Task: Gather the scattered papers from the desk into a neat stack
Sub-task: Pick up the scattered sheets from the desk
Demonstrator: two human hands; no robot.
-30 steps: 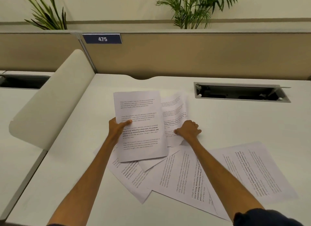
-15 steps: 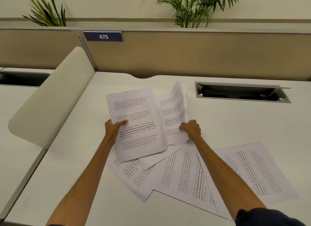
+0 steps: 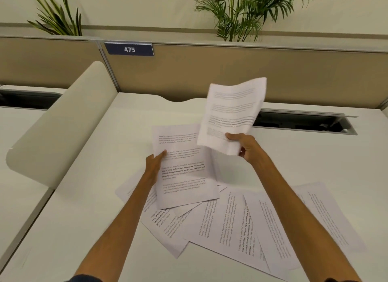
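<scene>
Single head-worn view, facing forward and down, close over desk [image 3: 304, 168]

Two bare forearms reach in from the bottom edge, uncovered from elbow to wrist. The left hand [image 3: 155, 163] and the right hand [image 3: 248, 148] wear no gloves, rings, watch or bands that can be seen. At the lower edge a dark navy short sleeve [image 3: 88, 278] shows on the left arm, and a sliver of the same dark cloth on the right.
</scene>
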